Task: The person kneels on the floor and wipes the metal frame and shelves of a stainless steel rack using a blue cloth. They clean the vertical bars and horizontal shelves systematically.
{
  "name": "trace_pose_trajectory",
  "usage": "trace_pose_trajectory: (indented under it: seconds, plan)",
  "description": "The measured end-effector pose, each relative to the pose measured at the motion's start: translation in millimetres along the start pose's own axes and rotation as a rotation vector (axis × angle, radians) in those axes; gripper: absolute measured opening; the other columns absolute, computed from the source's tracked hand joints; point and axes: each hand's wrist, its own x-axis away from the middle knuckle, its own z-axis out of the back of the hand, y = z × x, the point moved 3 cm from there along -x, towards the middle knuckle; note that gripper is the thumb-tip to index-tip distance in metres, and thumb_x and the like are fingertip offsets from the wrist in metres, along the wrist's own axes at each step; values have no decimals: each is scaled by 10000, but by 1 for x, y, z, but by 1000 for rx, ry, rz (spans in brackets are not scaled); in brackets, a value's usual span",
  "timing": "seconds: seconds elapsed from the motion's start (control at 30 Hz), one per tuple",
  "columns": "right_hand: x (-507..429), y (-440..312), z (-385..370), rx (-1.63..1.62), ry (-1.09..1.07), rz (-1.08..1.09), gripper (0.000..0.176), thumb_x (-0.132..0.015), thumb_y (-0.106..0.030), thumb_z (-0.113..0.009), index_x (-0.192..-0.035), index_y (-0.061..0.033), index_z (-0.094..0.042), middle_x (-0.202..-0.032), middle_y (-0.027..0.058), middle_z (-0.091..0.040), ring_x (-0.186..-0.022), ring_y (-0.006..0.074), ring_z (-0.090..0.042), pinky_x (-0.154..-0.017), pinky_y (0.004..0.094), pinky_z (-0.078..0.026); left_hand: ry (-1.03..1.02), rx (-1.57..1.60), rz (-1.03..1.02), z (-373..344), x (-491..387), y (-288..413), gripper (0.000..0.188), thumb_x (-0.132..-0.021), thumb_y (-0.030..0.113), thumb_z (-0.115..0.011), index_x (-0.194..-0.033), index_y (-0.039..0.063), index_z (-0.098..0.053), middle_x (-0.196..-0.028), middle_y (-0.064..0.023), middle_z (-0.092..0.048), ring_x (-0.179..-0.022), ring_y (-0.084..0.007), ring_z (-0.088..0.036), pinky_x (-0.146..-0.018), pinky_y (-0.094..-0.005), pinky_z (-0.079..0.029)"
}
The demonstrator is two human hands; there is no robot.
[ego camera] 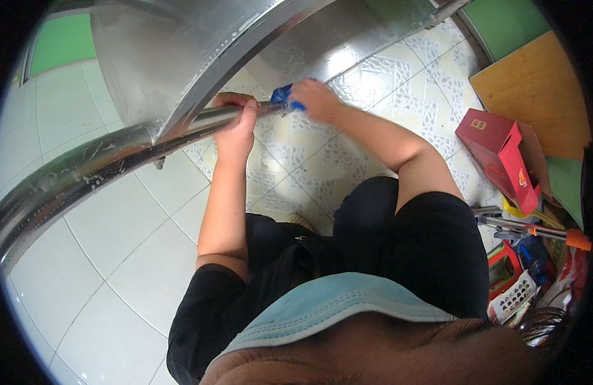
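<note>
A shiny metal tube, wet with whitish suds, curves across the head view from the lower left up to my hands. It forms part of a metal frame with a large sheet-metal panel above it. My left hand is closed around the tube near its right end, thumb on top. Just to the right, my right hand grips a crumpled blue cloth at the tube's end. The fingertips of my right hand are partly hidden by the cloth and the hand itself.
A red cardboard box and a wooden board stand at the right. Below them lie a metal stand with orange parts, a red plastic item and mixed clutter. White tiles cover the floor. A second metal bar crosses at the upper right.
</note>
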Motion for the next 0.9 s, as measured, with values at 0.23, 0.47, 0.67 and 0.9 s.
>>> trace_pose_trajectory:
  seconds: [0.23,0.47,0.67,0.9]
  plan:
    - [30,127,110,485,648,-757,375,-704,-152,-669,-1078,-147,-692,-1033,114,-681,-953,329,-620,-873,451,-481,-9,-42,4,1,1,0,172,-831,36,-646,-903,30,-490,-866,-122,-639,-842,-187,-613,-823,-334,-476]
    - [10,16,26,209,292,-10,172,-732,-234,-671,-869,-138,-709,-974,89,-679,-962,302,-625,-866,434,-488,-6,-63,-10,1,0,1,171,-830,39,-659,-902,31,-504,-861,-123,-643,-830,-190,-620,-812,-336,-488]
    - [52,162,142,575,840,-999,276,-750,-243,-656,-1000,-144,-718,-1040,95,-684,-989,319,-616,-847,467,-482,3,-64,-18,3,0,-1,165,-821,25,-657,-903,26,-514,-850,-117,-645,-820,-189,-622,-808,-335,-491]
    - [-17,11,-8,199,191,-111,233,-733,-177,-651,-954,-132,-710,-1112,86,-673,-1087,291,-599,-912,452,-471,4,-37,-49,3,1,0,155,-821,4,-640,-890,24,-503,-833,-105,-640,-786,-173,-613,-769,-315,-489]
